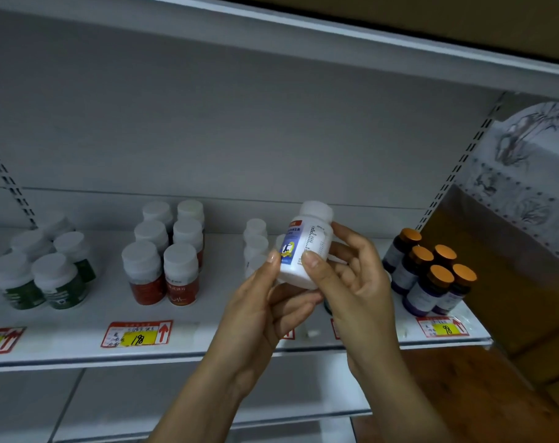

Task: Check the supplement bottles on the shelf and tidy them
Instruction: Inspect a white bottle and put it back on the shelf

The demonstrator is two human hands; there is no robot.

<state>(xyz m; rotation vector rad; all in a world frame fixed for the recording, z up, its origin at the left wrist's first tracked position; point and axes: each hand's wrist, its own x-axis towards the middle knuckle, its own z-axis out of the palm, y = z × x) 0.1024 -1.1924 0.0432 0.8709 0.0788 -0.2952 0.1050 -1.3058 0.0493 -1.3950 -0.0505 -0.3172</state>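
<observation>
A white supplement bottle (307, 247) with a blue and yellow label and a white cap is held up in front of the shelf (80, 343), tilted slightly right. My left hand (259, 311) grips its lower left side with thumb and fingers. My right hand (355, 279) holds its right side, thumb on the label. Behind the hands stand more white bottles (256, 238) of the same kind, partly hidden.
On the shelf stand green-label bottles (48, 270) at the left, red-label bottles (166, 251) in the middle, and dark orange-capped bottles (428, 273) at the right. Price tags (137, 334) line the shelf's front edge. A patterned panel (527, 174) leans at the far right.
</observation>
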